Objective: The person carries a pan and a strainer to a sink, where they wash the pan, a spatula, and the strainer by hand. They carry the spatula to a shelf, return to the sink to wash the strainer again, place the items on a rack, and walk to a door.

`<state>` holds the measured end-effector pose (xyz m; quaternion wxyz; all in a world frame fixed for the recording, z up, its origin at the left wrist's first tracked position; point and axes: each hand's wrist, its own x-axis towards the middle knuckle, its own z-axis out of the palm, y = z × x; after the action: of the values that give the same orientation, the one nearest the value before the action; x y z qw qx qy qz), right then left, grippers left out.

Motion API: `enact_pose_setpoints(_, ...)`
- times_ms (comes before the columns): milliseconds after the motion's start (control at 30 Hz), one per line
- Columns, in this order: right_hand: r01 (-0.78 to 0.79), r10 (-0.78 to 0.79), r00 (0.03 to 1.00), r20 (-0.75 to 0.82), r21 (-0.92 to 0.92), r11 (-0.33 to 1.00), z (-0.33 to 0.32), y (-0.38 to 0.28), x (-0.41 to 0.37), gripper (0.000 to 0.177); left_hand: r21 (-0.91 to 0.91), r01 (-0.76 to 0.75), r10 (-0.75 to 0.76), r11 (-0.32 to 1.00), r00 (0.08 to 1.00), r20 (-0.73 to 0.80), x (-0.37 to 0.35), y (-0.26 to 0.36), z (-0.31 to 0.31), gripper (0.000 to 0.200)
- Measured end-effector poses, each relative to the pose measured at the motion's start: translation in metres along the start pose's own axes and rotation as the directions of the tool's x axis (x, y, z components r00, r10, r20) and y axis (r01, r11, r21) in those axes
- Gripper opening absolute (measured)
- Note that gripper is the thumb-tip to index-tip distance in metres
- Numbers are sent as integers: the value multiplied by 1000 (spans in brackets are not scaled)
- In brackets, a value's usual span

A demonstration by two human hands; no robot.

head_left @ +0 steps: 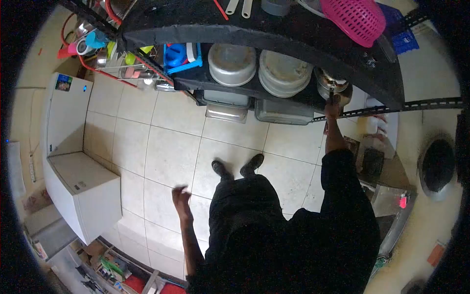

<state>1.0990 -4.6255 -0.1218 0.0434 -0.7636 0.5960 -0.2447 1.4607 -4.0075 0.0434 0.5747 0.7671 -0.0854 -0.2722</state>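
Note:
My right hand (332, 109) reaches up to the right end of the middle shelf. Its fingers are closed around the dark handle of a shiny metal pot (346, 94), partly hidden under the upper shelf. Left of that pot, upside down on the shelf, sit a stack of large dull metal pots (285, 73) and another metal pot (232, 64). My left hand (181, 200) hangs in the air over the tiled floor, away from any object. It looks slightly blurred, with its fingers loosely apart and nothing visible in them.
The black upper shelf (264, 32) overhangs the pots and carries a pink basket (353, 19). Below are grey plastic tubs (284, 111). A blue container (176, 56) stands left of the pots. A white chest-like appliance (85, 191) is at left, and a metal stand (390, 201) at right.

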Motion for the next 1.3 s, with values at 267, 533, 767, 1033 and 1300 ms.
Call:
enact_pose_setpoints(267, 28, 19, 988, 151, -305, 952, -6, -26, -4, 66, -42, 547, -548, 836, 835, -37, -178, -247, -137, 20)
enact_pose_setpoints(533, -398, 375, 905, 202, 88, 913, 50, -20, -52, 75, 82, 574, -579, 814, 814, 53, -121, -228, -157, 14)
enact_pose_setpoints(767, -676, 498, 737, 457, 480, 560, 0, -139, -77, 70, 184, 248, -276, 951, 951, 143, -14, -175, -212, 14)
enact_pose_setpoints(1033, -438, 372, 893, 254, 291, 851, 33, -107, -39, 68, 184, 484, -446, 856, 869, -213, -61, -189, -246, 15)
enact_pose_setpoints(1300, -279, 280, 960, -3, -68, 958, 28, -70, -10, 66, 297, 455, -508, 840, 851, 133, -103, -223, -151, 17)
